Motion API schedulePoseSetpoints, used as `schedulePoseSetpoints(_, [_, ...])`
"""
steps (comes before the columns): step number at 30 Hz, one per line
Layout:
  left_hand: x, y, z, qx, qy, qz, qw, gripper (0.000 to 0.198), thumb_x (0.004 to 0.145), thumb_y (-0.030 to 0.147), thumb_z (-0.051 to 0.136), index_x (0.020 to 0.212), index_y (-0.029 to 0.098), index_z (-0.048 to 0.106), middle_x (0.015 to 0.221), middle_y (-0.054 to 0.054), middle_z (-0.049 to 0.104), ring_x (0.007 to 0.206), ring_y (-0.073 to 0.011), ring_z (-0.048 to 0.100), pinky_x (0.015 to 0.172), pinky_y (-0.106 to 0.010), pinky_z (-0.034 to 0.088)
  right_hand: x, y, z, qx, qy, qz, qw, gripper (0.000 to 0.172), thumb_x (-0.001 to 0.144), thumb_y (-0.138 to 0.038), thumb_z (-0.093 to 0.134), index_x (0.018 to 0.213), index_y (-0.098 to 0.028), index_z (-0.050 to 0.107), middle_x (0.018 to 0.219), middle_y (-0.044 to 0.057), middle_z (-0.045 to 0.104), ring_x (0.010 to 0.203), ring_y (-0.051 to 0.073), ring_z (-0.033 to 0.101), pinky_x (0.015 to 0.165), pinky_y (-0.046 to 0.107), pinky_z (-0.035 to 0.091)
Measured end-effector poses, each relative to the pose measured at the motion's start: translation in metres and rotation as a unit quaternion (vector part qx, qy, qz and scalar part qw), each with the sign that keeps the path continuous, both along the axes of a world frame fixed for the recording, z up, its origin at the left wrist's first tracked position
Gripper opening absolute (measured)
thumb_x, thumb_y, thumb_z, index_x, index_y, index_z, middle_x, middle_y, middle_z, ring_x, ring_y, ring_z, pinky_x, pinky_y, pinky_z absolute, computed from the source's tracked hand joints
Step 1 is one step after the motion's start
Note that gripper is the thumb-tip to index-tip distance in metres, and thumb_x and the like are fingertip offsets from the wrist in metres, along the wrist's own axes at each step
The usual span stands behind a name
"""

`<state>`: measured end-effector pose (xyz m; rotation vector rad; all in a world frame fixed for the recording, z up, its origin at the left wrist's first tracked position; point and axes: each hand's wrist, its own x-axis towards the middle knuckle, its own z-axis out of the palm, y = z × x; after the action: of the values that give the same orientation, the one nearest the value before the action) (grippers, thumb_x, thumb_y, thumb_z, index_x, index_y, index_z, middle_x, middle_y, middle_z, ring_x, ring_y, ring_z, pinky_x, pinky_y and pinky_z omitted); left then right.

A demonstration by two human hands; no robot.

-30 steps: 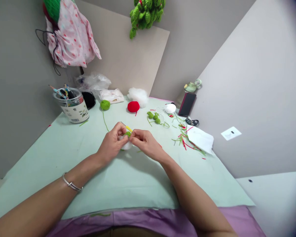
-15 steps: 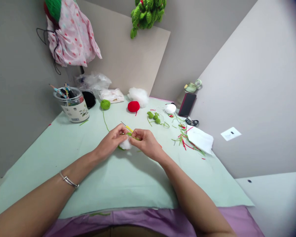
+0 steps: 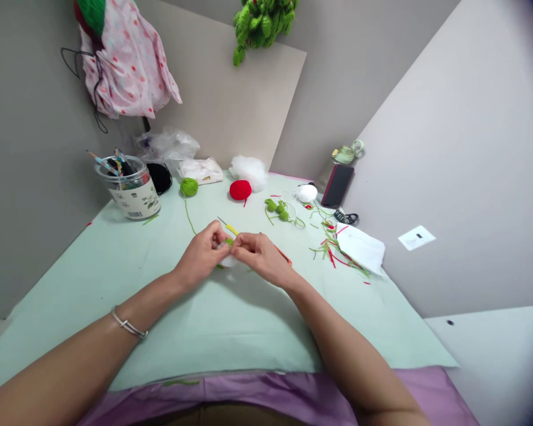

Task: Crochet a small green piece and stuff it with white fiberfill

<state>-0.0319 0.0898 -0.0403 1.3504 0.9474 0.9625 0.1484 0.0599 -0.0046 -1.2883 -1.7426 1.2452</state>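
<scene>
My left hand [image 3: 202,251] and my right hand [image 3: 262,257] meet over the table, fingertips pinched close together. Between them is a small green crocheted piece [image 3: 228,241], mostly covered by the fingers. A tuft of white stuffing [image 3: 228,261] shows under it, between both thumbs. Which fingers grip the stuffing and which the crochet is hard to make out. Just beyond the fingertips lies a crochet hook with a yellow handle [image 3: 231,229]. An orange-handled tool [image 3: 285,256] is partly hidden behind my right hand. Green yarn runs from a green ball [image 3: 189,187] toward my left hand.
At the back sit a red yarn ball [image 3: 240,190], more white stuffing [image 3: 250,171] and a white ball [image 3: 307,193]. Small green crocheted pieces [image 3: 281,210] and yarn scraps [image 3: 331,251] lie to the right, near a phone [image 3: 337,186]. A pen jar [image 3: 135,198] stands left.
My fingers have drawn closer over the crocheted piece, and less white stuffing shows between them. More of the orange-handled tool is visible beside my right hand.
</scene>
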Motion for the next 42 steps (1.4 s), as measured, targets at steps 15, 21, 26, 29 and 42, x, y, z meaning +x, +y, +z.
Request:
schedulePoseSetpoints(15, [-0.003, -0.004, 0.006, -0.042, -0.071, -0.074, 0.994, 0.035, 0.083, 0.043, 0.08, 0.095, 0.024, 0.054, 0.094, 0.004, 0.065, 0.076, -0.0148, 0.07, 0.079, -0.037, 0.065, 0.001, 0.007, -0.008, 0.005, -0.025, -0.111, 0.994, 0.023, 0.08, -0.032, 0.063, 0.065, -0.023, 0.049, 0.057, -0.008, 0.041, 0.054, 0.009, 0.029, 0.053, 0.028, 0.02])
schedulePoseSetpoints(21, [0.0, -0.003, 0.004, -0.035, -0.06, -0.061, 0.996, 0.036, 0.083, 0.043, 0.081, 0.089, 0.023, 0.052, 0.083, 0.003, 0.068, 0.07, -0.0159, 0.072, 0.07, -0.034, 0.063, 0.008, 0.008, -0.005, -0.017, 0.016, -0.041, 0.999, 0.032, 0.089, -0.045, 0.06, 0.068, -0.022, 0.052, 0.061, -0.007, 0.042, 0.056, 0.01, 0.03, 0.054, 0.027, 0.025])
schedulePoseSetpoints(26, [0.002, 0.001, 0.002, -0.028, -0.044, -0.004, 0.999, 0.034, 0.079, 0.026, 0.079, 0.085, 0.025, 0.045, 0.075, 0.007, 0.068, 0.054, -0.0122, 0.066, 0.053, -0.025, 0.053, -0.004, 0.0, -0.003, 0.001, 0.002, -0.005, 1.0, 0.016, 0.086, -0.034, 0.059, 0.077, -0.022, 0.054, 0.066, -0.006, 0.053, 0.058, 0.011, 0.035, 0.056, 0.026, 0.029])
schedulePoseSetpoints(29, [0.002, 0.003, 0.002, -0.038, -0.036, 0.002, 0.999, 0.031, 0.077, 0.02, 0.075, 0.083, 0.026, 0.045, 0.06, 0.009, 0.065, 0.044, -0.0124, 0.059, 0.046, -0.023, 0.046, -0.013, -0.004, -0.001, 0.032, -0.032, -0.022, 0.999, 0.012, 0.081, -0.027, 0.061, 0.076, -0.023, 0.051, 0.062, -0.008, 0.048, 0.059, 0.011, 0.034, 0.058, 0.026, 0.028])
schedulePoseSetpoints(42, [-0.001, -0.004, 0.007, -0.048, -0.069, -0.059, 0.995, 0.039, 0.081, 0.04, 0.084, 0.091, 0.024, 0.05, 0.084, 0.002, 0.075, 0.074, -0.0191, 0.078, 0.075, -0.035, 0.06, 0.005, 0.01, -0.008, 0.012, -0.039, -0.085, 0.996, 0.027, 0.088, -0.04, 0.06, 0.07, -0.023, 0.049, 0.059, -0.008, 0.039, 0.055, 0.011, 0.03, 0.054, 0.027, 0.024])
